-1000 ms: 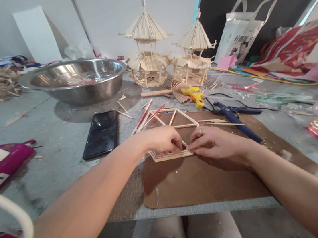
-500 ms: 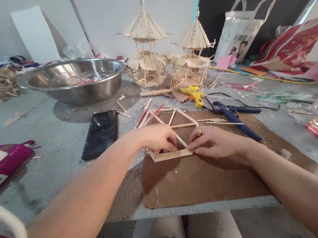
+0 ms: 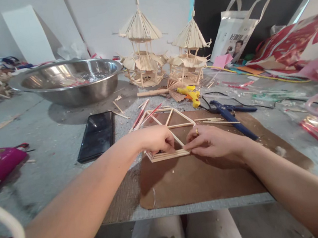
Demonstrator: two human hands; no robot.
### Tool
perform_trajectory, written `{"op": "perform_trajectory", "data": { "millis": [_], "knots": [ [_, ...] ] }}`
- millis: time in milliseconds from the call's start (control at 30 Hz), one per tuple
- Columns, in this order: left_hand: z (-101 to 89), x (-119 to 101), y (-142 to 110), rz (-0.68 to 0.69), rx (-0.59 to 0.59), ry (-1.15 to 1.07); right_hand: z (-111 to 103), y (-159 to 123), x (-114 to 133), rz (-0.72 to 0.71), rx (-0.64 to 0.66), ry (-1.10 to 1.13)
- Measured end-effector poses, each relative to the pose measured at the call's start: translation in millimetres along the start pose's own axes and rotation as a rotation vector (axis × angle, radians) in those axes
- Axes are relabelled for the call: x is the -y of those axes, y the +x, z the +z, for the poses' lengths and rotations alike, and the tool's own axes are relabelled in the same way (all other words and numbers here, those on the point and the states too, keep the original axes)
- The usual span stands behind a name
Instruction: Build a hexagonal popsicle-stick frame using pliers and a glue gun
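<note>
A hexagonal frame of thin wooden sticks (image 3: 171, 155), with sticks crossing inside it, lies on a brown board (image 3: 194, 184). My left hand (image 3: 159, 139) reaches over the frame with its fingers curled down at the inner side of the near edge. Its fingertips are partly hidden, but they press against the sticks there. At the near right corner, my right hand (image 3: 208, 140) pinches the stick ends between thumb and fingers. Several loose sticks (image 3: 215, 120) lie just beyond my right hand. A red pencil-like stick (image 3: 140, 115) rests by the frame's far left side.
Blue pliers-like cutters (image 3: 232, 119) and a yellow glue gun (image 3: 191, 95) lie beyond the board. A black phone (image 3: 96, 136) is to the left. Behind stand a steel basin (image 3: 81, 92) and two stick pagodas (image 3: 141, 32). A purple power strip (image 3: 1, 167) sits far left.
The view has turned slightly, so everything appears a little further left. Both hands keep almost the same places on the stick frame.
</note>
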State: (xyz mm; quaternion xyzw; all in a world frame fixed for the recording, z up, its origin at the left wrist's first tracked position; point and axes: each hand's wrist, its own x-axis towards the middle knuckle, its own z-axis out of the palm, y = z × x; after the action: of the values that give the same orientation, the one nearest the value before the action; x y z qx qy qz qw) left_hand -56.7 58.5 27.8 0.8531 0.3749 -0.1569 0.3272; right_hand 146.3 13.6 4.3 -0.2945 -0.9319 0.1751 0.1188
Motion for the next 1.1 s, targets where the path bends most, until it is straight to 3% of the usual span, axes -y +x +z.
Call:
{"op": "perform_trajectory", "data": {
  "millis": [233, 533, 767, 1100],
  "knots": [
    [-0.7, -2.5, -0.9, -0.027, -0.001, 0.029, 2.8, -0.3, -5.7, 0.052, -0.037, 0.119],
    [0.5, 0.1, 0.7, -0.024, -0.016, 0.036, 9.7, 10.1, 4.3, 0.176, -0.073, 0.077],
    [1.0, 2.7, 2.8, 0.003, -0.016, 0.027, 21.1, 17.7, 5.1, 0.190, -0.078, -0.007],
    [0.4, 1.7, -0.1, 0.017, -0.016, -0.003, 17.5, 18.7, 7.5, 0.178, -0.065, 0.004]
  ]
}}
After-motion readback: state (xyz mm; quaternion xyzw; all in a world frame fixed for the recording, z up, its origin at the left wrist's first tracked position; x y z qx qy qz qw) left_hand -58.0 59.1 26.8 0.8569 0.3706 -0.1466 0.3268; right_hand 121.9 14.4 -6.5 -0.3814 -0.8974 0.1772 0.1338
